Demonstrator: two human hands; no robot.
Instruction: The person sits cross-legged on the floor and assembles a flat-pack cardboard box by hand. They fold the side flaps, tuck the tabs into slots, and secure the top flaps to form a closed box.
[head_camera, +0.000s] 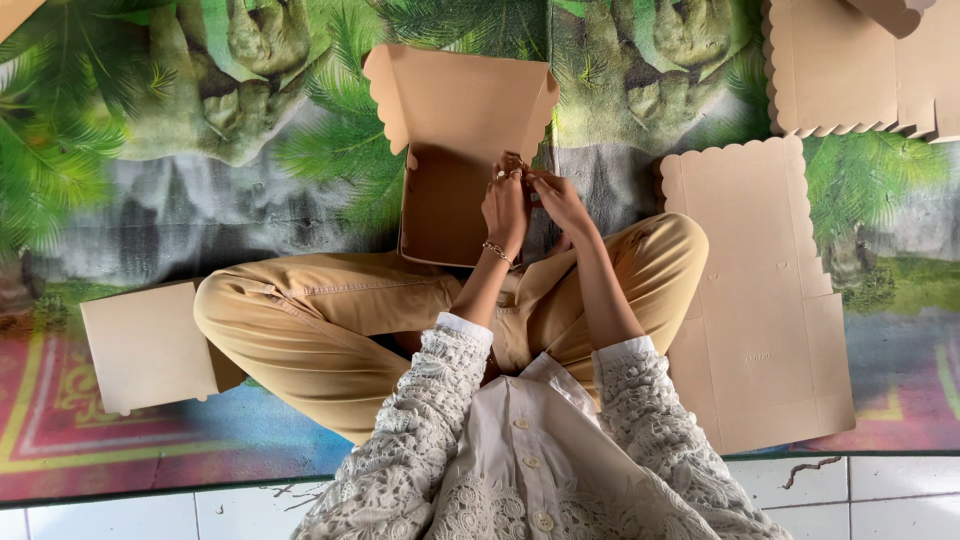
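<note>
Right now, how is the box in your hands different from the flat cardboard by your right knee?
The open box is partly folded, walls and lid standing; the flat cardboard lies unfolded on the mat. Both hands, left hand and right hand, touch the box; nothing touches the flat sheet. Both are tan with scalloped edges.

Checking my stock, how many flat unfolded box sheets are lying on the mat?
2 for certain: one flat sheet right of the knee, another sheet at the top right corner, partly out of frame, where more may overlap. The open box and closed box are already folded.
</note>
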